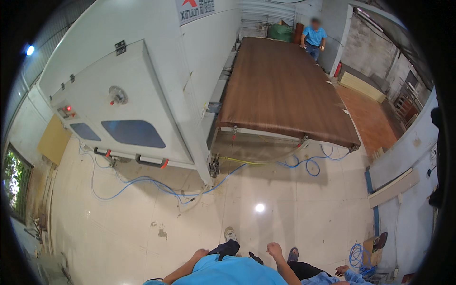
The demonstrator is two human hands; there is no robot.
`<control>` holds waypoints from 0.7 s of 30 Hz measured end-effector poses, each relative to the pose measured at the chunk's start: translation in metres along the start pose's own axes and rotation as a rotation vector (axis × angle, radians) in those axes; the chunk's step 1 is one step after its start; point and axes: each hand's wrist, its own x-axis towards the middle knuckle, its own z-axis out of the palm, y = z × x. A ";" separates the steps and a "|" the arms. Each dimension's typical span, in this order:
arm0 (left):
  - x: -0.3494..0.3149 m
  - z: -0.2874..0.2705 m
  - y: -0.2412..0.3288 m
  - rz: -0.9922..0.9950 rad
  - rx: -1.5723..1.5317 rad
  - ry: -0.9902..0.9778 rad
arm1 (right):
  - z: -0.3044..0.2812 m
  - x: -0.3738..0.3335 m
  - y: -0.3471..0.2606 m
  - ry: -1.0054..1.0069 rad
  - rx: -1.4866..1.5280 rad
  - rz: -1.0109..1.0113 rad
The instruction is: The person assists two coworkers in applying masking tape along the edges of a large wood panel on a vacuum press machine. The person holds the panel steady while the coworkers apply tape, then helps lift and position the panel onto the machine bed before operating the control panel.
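Note:
My left hand point(200, 254) hangs low beside my dark trousers point(230, 246); its fingers are too small and turned away to read. On the other side of my body, my right hand point(274, 249) is held with the fingers curled in, and nothing shows in it. Both hands are well apart from the large white machine point(175, 95) ahead on the left. Joined to the machine's right side is a long table point(280, 85) with a brown, wood-grain covering.
Blue hoses point(142, 179) and a yellow hose point(240, 160) trail over the tiled floor point(213, 218). A person in blue point(314, 37) stands at the table's far end. Another person's hand point(341, 270) is close on my right. A cardboard box point(373, 251) stands by the right wall.

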 end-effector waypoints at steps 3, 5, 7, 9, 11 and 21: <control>-0.014 0.017 0.022 -0.022 -0.114 0.058 | 0.009 -0.020 0.020 -0.024 -0.015 -0.001; -0.034 0.022 0.032 -0.229 -0.442 0.105 | 0.020 -0.036 0.038 -0.007 -0.040 0.023; -0.071 0.028 0.035 -0.390 -0.653 0.100 | 0.033 -0.056 0.066 -0.073 0.037 0.100; -0.096 0.028 0.035 -0.490 -0.793 0.088 | 0.040 -0.065 0.099 -0.175 -0.302 -0.189; -0.118 0.035 0.033 -0.560 -0.872 0.112 | 0.048 -0.076 0.138 -0.335 -1.130 -0.796; -0.174 0.086 -0.012 -0.370 -0.325 0.010 | 0.078 -0.071 0.171 -0.367 -1.035 -0.896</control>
